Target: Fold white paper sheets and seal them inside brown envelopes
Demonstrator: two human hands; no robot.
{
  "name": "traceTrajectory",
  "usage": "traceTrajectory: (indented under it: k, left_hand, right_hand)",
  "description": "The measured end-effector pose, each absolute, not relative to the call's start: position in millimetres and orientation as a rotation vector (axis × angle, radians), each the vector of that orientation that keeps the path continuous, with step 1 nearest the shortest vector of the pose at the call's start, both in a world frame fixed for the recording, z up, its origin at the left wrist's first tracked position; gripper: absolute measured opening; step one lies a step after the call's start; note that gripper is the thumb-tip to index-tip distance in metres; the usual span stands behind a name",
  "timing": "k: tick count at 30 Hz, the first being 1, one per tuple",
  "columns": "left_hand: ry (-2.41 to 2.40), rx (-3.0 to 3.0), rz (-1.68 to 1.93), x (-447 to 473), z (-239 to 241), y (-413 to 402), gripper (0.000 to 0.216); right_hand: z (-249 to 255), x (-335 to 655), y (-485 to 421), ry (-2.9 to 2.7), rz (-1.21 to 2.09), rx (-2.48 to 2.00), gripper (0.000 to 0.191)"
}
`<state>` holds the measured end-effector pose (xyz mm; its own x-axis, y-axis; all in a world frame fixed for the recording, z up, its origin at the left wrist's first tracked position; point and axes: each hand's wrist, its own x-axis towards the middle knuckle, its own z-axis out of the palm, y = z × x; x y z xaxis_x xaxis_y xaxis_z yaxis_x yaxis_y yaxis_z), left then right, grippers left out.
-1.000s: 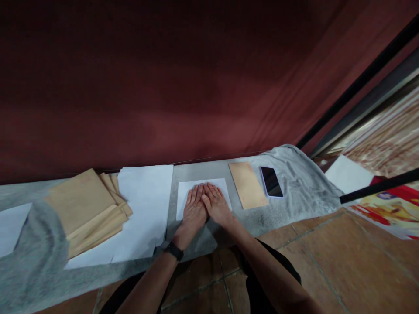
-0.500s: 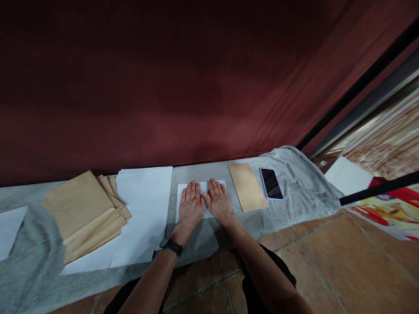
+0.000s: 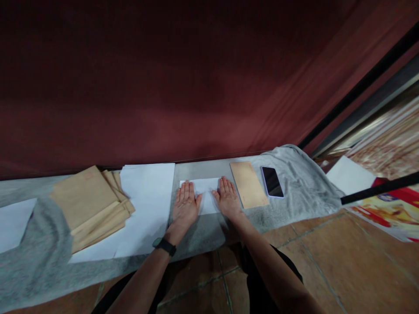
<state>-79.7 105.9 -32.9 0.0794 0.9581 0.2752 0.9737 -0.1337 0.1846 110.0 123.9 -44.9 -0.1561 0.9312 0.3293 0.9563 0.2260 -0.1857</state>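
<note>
A white rectangular paper sheet [image 3: 206,192] is covered at both ends by flattened hands.
The left hand [image 3: 186,207] is laid palm-down, fingers outstretched, over its left end, the right hand [image 3: 228,201] likewise over its right; its middle is exposed between them. Just beside the right hand, a flat tan paper envelope [image 3: 249,185] is placed; leftward, stacked white paper [image 3: 152,200] is partly overlapped by brown paper envelopes [image 3: 88,196].
</note>
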Motion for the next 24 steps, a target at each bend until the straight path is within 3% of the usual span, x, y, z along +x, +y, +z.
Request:
traceTrajectory:
  k: [16, 21, 24]
  left_hand:
    - [-1.997, -2.271, -0.531, -96, -31, 80, 0.069]
    - [-1.674, -2.649, -0.435, -83, -17, 59, 0.062]
    - [-1.567, -2.756, -0.387, -68, -14, 49, 0.06]
  right_hand:
    - [-34, 125, 97, -2.136, -0.033, -1.776, 0.066]
    - [-24, 123, 84, -2.376, 0.178, -1.542, 0.058]
    - [-19, 123, 87, -2.269, 0.197, -1.638, 0.056]
